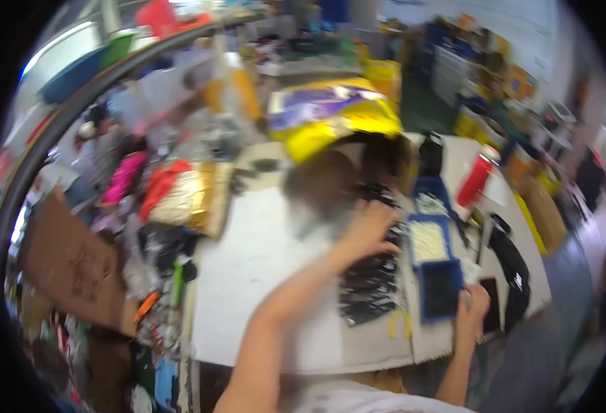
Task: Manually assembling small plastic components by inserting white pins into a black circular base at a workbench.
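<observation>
The picture is smeared with motion, so much of this is a best reading. The left hand (370, 227) reaches out over a white table (254, 268) and rests on the far end of a row of small black parts (371, 286) spread in a loose strip across the tabletop; its fingers look curled down onto them, though whether they actually pinch one I cannot tell. The right hand (473, 306) sits at the near right corner of a blue tray (440, 289), fingers closed on its edge as if steadying it. That nearest tray appears filled with dark pieces, while a second blue tray (428, 241) just behind it holds pale ones and a third (429, 199) lies further back. Judging by this, some sorting seems done, yet plenty of black parts lie loose on the table. A red bottle (475, 180) stands beyond the trays, a yellow bag (334, 113) at the far edge, and cluttered packets (179, 196) crowd the left side.
</observation>
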Demonstrator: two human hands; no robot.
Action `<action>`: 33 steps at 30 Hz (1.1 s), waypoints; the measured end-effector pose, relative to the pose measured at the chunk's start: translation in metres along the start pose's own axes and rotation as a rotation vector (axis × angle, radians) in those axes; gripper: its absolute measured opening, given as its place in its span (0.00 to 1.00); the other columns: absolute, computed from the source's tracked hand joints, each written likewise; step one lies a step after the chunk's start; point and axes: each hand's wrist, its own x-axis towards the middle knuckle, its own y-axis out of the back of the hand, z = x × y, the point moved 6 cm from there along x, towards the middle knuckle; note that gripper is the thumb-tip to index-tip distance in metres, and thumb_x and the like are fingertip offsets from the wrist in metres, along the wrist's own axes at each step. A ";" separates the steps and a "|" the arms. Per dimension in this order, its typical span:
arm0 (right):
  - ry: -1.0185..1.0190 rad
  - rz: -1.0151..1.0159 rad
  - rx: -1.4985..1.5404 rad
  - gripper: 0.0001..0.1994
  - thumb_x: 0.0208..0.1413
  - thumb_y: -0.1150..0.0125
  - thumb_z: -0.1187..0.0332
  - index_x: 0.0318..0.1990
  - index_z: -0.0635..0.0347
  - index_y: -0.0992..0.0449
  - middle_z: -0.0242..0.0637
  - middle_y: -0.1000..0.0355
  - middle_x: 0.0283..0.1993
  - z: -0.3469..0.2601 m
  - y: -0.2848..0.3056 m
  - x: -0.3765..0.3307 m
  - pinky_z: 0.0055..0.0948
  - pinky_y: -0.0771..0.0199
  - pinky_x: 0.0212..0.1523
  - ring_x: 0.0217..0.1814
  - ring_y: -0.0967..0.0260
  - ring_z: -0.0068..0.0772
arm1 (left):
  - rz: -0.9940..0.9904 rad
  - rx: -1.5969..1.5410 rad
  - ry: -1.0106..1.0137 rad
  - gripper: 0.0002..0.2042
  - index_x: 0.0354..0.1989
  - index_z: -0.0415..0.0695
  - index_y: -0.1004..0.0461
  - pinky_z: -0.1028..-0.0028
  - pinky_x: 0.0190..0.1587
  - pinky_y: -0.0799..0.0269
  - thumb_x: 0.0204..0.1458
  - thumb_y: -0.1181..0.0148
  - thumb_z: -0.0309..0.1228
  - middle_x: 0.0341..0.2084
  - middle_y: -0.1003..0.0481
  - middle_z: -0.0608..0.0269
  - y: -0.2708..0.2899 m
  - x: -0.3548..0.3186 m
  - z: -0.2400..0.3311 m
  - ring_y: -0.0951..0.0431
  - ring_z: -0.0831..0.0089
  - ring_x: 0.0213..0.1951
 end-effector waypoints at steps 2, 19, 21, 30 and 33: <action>-0.066 -0.041 0.037 0.09 0.50 0.45 0.72 0.39 0.63 0.28 0.44 0.32 0.43 0.014 0.003 -0.008 0.40 0.45 0.54 0.51 0.40 0.44 | 0.140 -0.097 -0.121 0.36 0.44 0.43 0.33 0.56 0.46 0.46 0.28 0.38 0.57 0.41 0.34 0.57 0.000 -0.003 0.012 0.39 0.59 0.45; 0.056 -0.461 0.160 0.07 0.45 0.46 0.78 0.34 0.68 0.31 0.46 0.34 0.35 -0.041 -0.013 0.000 0.36 0.38 0.42 0.40 0.38 0.47 | 0.514 -0.064 0.264 0.18 0.41 0.43 0.30 0.60 0.43 0.38 0.38 0.42 0.31 0.41 0.31 0.56 0.087 -0.106 -0.119 0.33 0.56 0.43; 0.139 -0.496 0.018 0.07 0.43 0.44 0.77 0.33 0.67 0.29 0.46 0.33 0.34 -0.052 -0.016 0.000 0.37 0.38 0.42 0.39 0.38 0.48 | 0.307 0.064 0.482 0.22 0.49 0.38 0.35 0.58 0.54 0.42 0.40 0.49 0.25 0.47 0.34 0.45 0.066 -0.135 -0.180 0.36 0.51 0.52; 0.049 -0.620 -0.046 0.07 0.40 0.42 0.76 0.30 0.66 0.27 0.45 0.32 0.31 -0.058 -0.023 0.007 0.38 0.38 0.39 0.37 0.38 0.47 | -0.124 0.397 0.883 0.25 0.59 0.44 0.47 0.64 0.49 0.33 0.49 0.56 0.22 0.55 0.45 0.42 0.012 -0.171 -0.350 0.34 0.51 0.50; 0.015 -0.594 -0.072 0.06 0.40 0.42 0.76 0.29 0.66 0.27 0.45 0.32 0.31 -0.059 -0.019 0.005 0.38 0.38 0.38 0.36 0.38 0.47 | -0.416 0.409 0.931 0.26 0.62 0.50 0.50 0.70 0.51 0.36 0.53 0.58 0.25 0.63 0.54 0.51 -0.013 -0.162 -0.384 0.35 0.58 0.53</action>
